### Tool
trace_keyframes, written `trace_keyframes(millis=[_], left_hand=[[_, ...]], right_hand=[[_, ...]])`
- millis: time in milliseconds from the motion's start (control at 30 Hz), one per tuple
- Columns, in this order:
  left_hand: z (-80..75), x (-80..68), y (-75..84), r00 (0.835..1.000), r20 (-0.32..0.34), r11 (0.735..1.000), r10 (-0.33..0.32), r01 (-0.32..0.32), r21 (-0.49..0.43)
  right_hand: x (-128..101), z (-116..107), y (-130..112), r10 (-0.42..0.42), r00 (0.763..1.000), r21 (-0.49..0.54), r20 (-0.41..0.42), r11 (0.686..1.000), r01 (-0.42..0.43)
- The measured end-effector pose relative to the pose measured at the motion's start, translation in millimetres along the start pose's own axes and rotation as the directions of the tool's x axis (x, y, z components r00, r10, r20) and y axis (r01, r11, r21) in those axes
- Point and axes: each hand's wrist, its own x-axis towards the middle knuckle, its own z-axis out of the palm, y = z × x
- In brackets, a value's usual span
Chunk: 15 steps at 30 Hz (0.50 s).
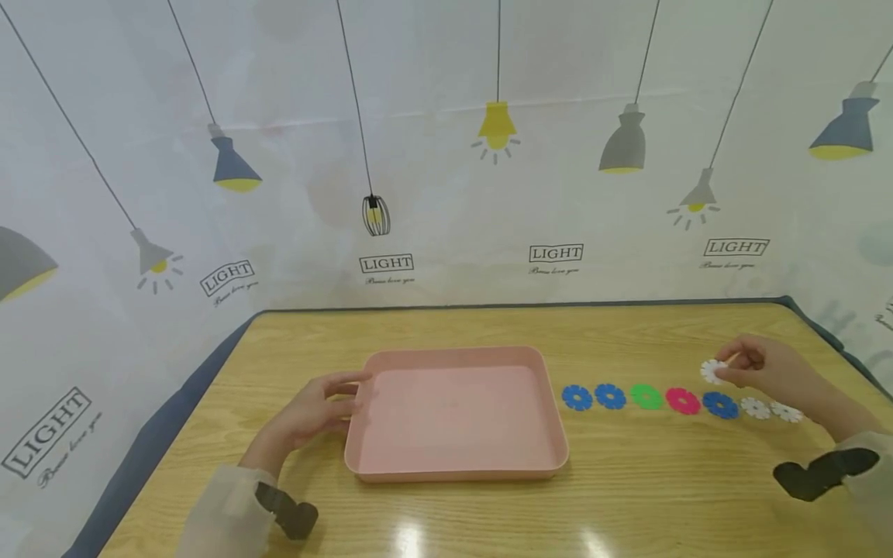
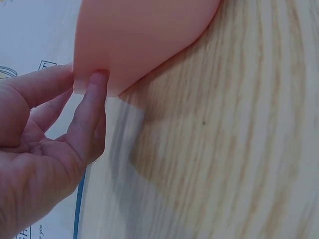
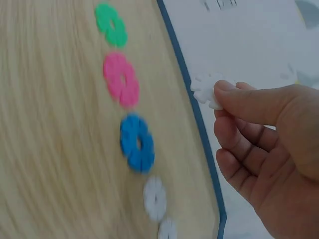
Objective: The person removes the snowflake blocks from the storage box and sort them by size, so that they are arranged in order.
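Observation:
My left hand [image 1: 317, 411] holds the pink tray [image 1: 449, 418] by its left side. In the left wrist view, one fingertip presses the tray's outer wall [image 2: 144, 40] and another finger reaches the rim. In my right hand [image 1: 774, 376], a white interlocking snowflake disc [image 3: 204, 88] is pinched between thumb and fingers, raised over the table. Below that hand lies a row of discs: two blue ones nearest the tray, then a green disc [image 1: 646, 397], a pink disc [image 1: 683, 401], a blue disc [image 1: 720, 404] and two white discs [image 1: 756, 408] at the right end.
The wooden table [image 1: 628, 496] runs back to a dark blue edge [image 1: 453, 307]. Behind it hangs a white curtain [image 1: 446, 194] printed with lamps, which also comes round both sides.

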Motion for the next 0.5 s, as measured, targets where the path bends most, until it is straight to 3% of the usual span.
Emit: trace_keyframes(millis=[100,200,367,500], left_hand=[[0.9,0.5,-0.6,1.0,-0.005,1.0,-0.006,0.006,0.008],[1.2,1.3,-1.2,1.0,-0.007,1.0,-0.014,0.014,0.013],[1.4,0.9,-0.3,1.0,0.0,1.0,-0.019,0.019,0.011],[1.4,0.4,0.8,1.0,0.006,1.0,-0.013,0.013,0.005]], right_hand=[[-12.4,-7.9,24.5,0.049,0.999,-0.039,-0.024,0.998,-0.05],[-20.0,-14.2,65.0,0.108,0.992,-0.078,-0.066,0.991,-0.113],[-31.6,-22.6,145.5,0.251,0.953,-0.119,-0.17,0.955,-0.273],[-46.1,-26.6,168.1,0.297,0.924,-0.112,-0.241,0.937,-0.331]])
